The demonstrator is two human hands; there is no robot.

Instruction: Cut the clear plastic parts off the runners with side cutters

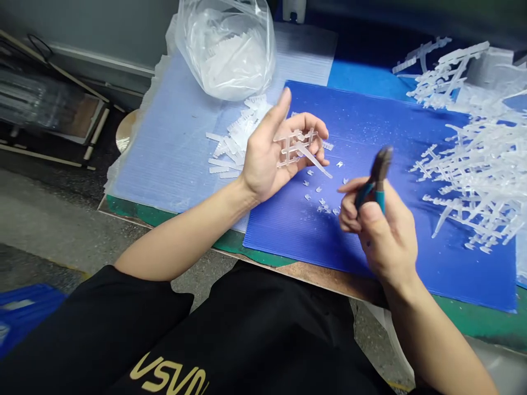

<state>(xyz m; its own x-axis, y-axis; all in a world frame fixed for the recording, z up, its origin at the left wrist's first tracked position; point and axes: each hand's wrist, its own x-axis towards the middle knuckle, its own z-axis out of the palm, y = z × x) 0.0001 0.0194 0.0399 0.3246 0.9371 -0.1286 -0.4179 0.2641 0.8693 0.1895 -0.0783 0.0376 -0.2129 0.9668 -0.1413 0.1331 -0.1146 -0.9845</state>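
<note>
My left hand (275, 149) is raised palm up over the blue corrugated sheet (370, 131), its fingers curled round a clear plastic sprue frame (297, 149) with a long stem pointing right. My right hand (381, 225) grips teal-handled cutting pliers (376, 178), jaws up and blurred, a little to the right of the frame. Small clipped clear pieces (323, 197) lie scattered on the sheet between the two hands.
A big heap of clear sprue frames (477, 159) covers the right of the sheet. Cut strips (233, 145) lie on a pale blue sheet (177, 137) at left, below a clear plastic bag (226, 46) of parts. The table edge (288, 263) runs in front of my lap.
</note>
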